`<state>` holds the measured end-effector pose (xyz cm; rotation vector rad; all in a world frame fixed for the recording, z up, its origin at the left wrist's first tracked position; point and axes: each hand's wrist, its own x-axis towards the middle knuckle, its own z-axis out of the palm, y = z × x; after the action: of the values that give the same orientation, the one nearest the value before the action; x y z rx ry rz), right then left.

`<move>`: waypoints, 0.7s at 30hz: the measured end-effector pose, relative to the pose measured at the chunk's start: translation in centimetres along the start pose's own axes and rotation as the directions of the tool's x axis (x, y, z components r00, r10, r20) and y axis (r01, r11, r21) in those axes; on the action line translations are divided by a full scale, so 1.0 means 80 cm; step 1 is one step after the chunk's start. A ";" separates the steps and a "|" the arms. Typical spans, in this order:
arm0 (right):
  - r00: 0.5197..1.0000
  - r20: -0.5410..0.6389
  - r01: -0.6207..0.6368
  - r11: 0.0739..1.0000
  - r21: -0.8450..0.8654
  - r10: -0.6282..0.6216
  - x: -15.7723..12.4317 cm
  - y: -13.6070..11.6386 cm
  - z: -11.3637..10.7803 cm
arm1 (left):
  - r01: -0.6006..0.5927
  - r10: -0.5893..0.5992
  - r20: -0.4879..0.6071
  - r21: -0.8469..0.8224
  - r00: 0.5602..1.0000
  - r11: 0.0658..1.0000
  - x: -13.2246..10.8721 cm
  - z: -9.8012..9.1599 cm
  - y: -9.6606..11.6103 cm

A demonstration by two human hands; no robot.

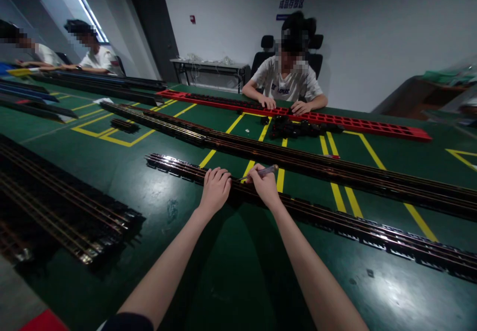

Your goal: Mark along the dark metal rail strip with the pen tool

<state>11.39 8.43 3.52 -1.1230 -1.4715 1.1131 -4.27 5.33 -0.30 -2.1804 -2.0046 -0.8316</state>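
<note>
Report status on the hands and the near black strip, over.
Left hand resting on near black strip. Right hand gripping screwdriver, shaft toward strip. Another long strip lies just beyond.

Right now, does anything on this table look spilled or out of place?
Perhaps the black pieces heaped loosely beside the red rack: their jumble looks untidy against the straight black strip being worked on.
</note>
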 end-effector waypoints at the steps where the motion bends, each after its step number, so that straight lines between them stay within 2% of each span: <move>1: 1.000 0.005 -0.004 1.000 -0.006 0.004 0.000 0.001 -0.003 | 0.007 -0.007 0.009 -0.010 1.000 1.000 0.000 -0.001 0.000; 10: 0.997 0.065 -0.031 0.996 -0.079 0.036 -0.005 0.004 -0.029 | 0.013 -0.010 0.044 -0.053 0.999 0.999 0.003 -0.006 -0.001; 14: 0.993 0.111 -0.032 0.996 -0.077 0.041 -0.006 0.005 -0.034 | 0.002 0.001 0.044 -0.057 0.999 0.998 0.003 -0.006 -0.002; 21: 0.992 0.122 -0.006 0.997 -0.078 0.016 -0.008 0.004 -0.039 | -0.018 0.020 0.042 -0.052 0.999 0.999 0.005 -0.005 -0.005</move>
<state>14.60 8.21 3.58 -1.1339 -1.6170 1.1586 -4.76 5.59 0.08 -2.2598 -1.9997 -0.8507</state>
